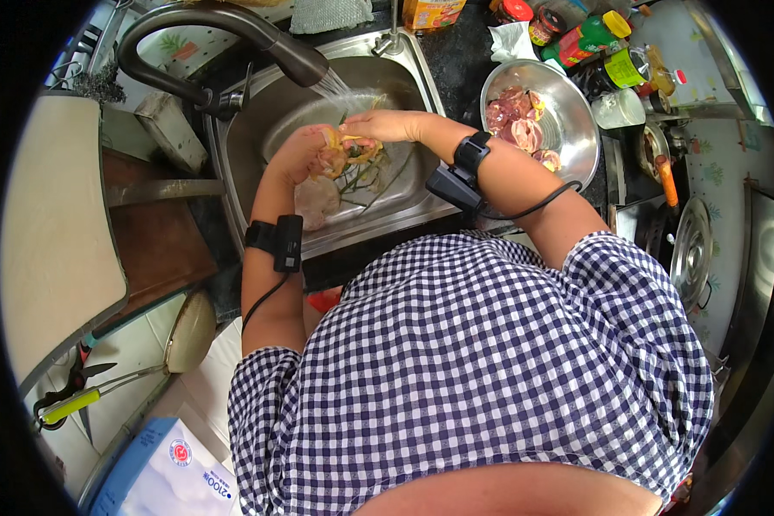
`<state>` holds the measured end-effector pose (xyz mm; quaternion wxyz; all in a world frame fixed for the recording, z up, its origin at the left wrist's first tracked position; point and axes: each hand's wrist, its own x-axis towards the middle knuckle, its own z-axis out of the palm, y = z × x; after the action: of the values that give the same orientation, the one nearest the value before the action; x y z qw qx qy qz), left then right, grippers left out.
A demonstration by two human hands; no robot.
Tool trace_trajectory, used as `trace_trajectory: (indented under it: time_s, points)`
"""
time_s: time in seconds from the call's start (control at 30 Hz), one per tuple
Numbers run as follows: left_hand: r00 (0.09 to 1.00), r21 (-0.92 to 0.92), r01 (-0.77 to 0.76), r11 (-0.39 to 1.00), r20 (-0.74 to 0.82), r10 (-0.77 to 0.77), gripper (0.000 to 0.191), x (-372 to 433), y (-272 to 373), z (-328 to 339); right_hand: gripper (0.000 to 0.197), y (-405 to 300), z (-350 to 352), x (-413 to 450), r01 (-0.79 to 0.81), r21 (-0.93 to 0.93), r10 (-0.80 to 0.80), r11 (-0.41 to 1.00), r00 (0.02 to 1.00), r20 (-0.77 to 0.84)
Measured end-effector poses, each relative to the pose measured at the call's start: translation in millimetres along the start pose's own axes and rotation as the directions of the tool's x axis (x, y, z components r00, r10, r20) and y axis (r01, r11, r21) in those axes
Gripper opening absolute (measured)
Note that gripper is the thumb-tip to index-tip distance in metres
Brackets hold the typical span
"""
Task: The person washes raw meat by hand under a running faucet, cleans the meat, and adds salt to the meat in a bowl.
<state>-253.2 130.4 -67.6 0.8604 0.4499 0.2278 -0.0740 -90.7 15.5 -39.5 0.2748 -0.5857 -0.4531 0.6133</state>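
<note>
Over the stainless steel sink (284, 122), my left hand (300, 155) grips a piece of yellow-skinned raw poultry (330, 158). My right hand (380, 126) lies against the far side of that piece, its fingers partly hidden. Water streams (338, 90) from the dark pull-out faucet (297, 61) just beyond my hands. Green stalks (387, 180) lie in the basin below, and a pale, translucent lump (317, 201), perhaps a bag, rests under my left wrist. To the right, a steel bowl (571, 129) holds several pieces of raw meat (522, 122).
Bottles and jars (587, 42) crowd the counter behind the bowl. An orange-handled pan (651, 151) and a metal lid (691, 248) are at the far right. A large pale board (64, 226) stands left; scissors (74, 380) and a mesh strainer (190, 332) hang below it.
</note>
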Motion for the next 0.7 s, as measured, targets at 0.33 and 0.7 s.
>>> trace_trajectory:
  time_s: [0.33,0.7]
  points:
    - [0.985,-0.418,-0.03,0.908,0.14,0.097,0.018,-11.3,8.0,5.5,0.023,-37.6,-1.0,-10.0,0.113,-0.064,-0.111,0.991,0.993,0.04]
    - [0.983,-0.392,-0.171,0.904,-0.123,0.133,0.022,-10.7,20.2,29.4,0.02,-30.8,4.7,0.5,0.168,-0.23,-0.198,0.958,0.973,-0.115]
